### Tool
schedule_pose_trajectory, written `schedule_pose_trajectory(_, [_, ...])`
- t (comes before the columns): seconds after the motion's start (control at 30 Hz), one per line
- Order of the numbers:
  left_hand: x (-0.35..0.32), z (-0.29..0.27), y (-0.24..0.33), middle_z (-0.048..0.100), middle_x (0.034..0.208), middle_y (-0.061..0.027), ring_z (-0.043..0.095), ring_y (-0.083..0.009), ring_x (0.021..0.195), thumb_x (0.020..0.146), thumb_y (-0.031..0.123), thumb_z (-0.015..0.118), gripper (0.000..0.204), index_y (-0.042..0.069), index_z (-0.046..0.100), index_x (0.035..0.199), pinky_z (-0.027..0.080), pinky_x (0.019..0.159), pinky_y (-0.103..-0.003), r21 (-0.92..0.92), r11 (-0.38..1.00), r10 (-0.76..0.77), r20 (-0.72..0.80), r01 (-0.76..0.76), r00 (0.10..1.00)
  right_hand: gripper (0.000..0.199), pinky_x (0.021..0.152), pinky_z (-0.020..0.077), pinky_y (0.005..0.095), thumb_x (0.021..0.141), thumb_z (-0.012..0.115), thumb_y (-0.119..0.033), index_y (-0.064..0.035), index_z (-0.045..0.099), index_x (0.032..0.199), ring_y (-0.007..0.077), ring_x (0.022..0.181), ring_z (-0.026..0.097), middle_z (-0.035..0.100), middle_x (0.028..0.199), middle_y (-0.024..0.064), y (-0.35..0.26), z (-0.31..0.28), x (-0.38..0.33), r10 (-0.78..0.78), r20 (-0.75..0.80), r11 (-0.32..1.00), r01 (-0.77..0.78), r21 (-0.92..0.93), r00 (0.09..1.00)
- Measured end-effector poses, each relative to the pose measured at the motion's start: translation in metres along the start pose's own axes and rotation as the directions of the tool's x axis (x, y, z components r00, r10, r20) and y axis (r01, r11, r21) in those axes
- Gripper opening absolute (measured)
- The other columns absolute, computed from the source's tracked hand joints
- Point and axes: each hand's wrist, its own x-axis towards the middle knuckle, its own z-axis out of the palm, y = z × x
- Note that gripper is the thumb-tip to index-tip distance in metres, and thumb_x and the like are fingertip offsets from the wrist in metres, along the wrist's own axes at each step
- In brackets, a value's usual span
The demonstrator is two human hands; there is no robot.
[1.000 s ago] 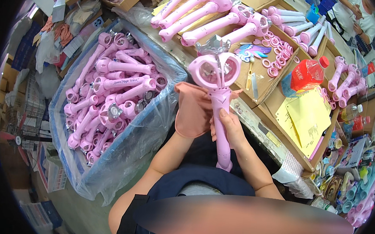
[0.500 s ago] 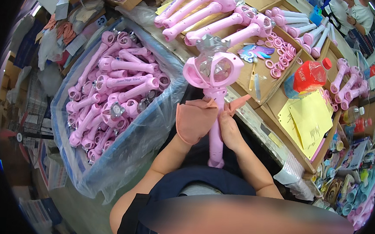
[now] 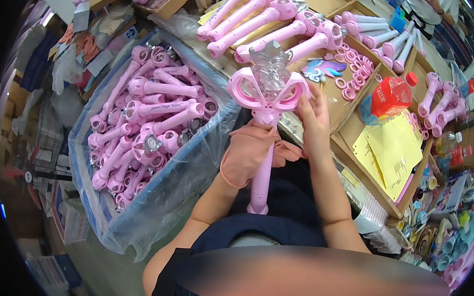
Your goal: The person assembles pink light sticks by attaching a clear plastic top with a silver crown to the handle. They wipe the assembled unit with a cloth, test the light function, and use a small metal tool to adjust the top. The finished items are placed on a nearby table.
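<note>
- Pink plastic wand with an open, looped head [image 3: 262, 174] stands nearly upright in front of the person's body, between the lined bin and the counter [image 3: 356, 192].
- Peach-coloured, loose cloth [image 3: 288, 151] covers the left hand [image 3: 248, 151]. Its fingers are hidden, but the hand appears to be grasping the handle just below the head.
- Bare, the right hand [image 3: 317, 123] is at the head's right side. Its fingers are lightly curled, not clenched, and seem to touch the loop's edge; I cannot tell how firmly.
- Done, as far as I can judge: the held wand looks joined, with handle, looped head and silvery, clear crown-shaped top [image 3: 273, 57] all in place. Finer finishing cannot be told.
- Beside it, the blue bin lined with clear plastic [image 3: 161, 208] holds a deep heap of similar pink wands [image 3: 167, 91].
- Left, by the look of it: the held wand is outside the bin, and about 5 pink wands with looped heads [image 3: 262, 29] lie on the counter. Near them are small pink rings [image 3: 348, 93], a blue-and-purple wing-shaped ornament [image 3: 323, 70] and pale handles with pink ends [image 3: 401, 58], apparently without heads.
</note>
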Motion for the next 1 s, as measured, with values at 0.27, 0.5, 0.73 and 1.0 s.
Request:
schedule_pose_trajectory(0.27, [0.027, -0.026, 0.02, 0.062, 0.084, -0.0152, 0.063, -0.027, 0.08, 0.097, 0.041, 0.05, 0.048, -0.006, 0.06, 0.1, 0.053, 0.082, -0.038, -0.578, 0.815, 0.161, 0.29, 0.038, 0.943, 0.06, 0.085, 0.0504, 0.0345, 0.076, 0.08, -0.018, -0.0015, 0.05, 0.126, 0.0191, 0.096, 0.063, 0.064, 0.105, 0.0129, 0.07, -0.004, -0.14, 0.597, 0.18, 0.7, -0.397, -0.594, 0.782])
schedule_pose_trajectory(0.5, [0.028, -0.012, 0.029, 0.06, 0.072, -0.0131, 0.062, -0.0225, 0.061, 0.099, 0.03, 0.047, 0.034, -0.004, 0.051, 0.097, 0.053, 0.063, -0.034, -0.282, 0.948, 0.213, 0.221, -0.147, 0.952, 0.043, 0.075, 0.0525, 0.0405, 0.077, 0.076, -0.024, -0.0003, 0.054, 0.105, 0.0358, 0.084, 0.068, 0.066, 0.089, 0.0216, 0.07, -0.007, -0.149, 0.509, 0.066, 0.694, -0.363, -0.622, 0.858])
schedule_pose_trajectory(0.73, [0.002, -0.003, 0.0, 0.061, 0.08, -0.0142, 0.06, -0.0185, 0.069, 0.095, 0.004, 0.049, 0.008, -0.004, 0.051, 0.097, 0.05, 0.068, -0.027, -0.063, 0.99, 0.122, -0.043, -0.124, 0.992, 0.043, 0.071, 0.0531, 0.0439, 0.077, 0.077, -0.024, 0.0015, 0.053, 0.102, 0.0418, 0.083, 0.068, 0.066, 0.087, 0.0258, 0.066, -0.001, -0.147, 0.464, 0.015, 0.682, -0.346, -0.644, 0.886])
schedule_pose_trajectory(1.0, [0.013, -0.01, 0.007, 0.061, 0.066, -0.0109, 0.061, -0.0188, 0.06, 0.098, 0.012, 0.048, 0.015, -0.003, 0.048, 0.096, 0.049, 0.056, -0.03, -0.195, 0.981, 0.003, 0.089, 0.015, 0.996, 0.045, 0.071, 0.053, 0.0412, 0.077, 0.077, -0.026, 0.0008, 0.053, 0.104, 0.0382, 0.081, 0.068, 0.066, 0.087, 0.0231, 0.067, -0.003, -0.147, 0.443, 0.06, 0.714, -0.311, -0.628, 0.894])
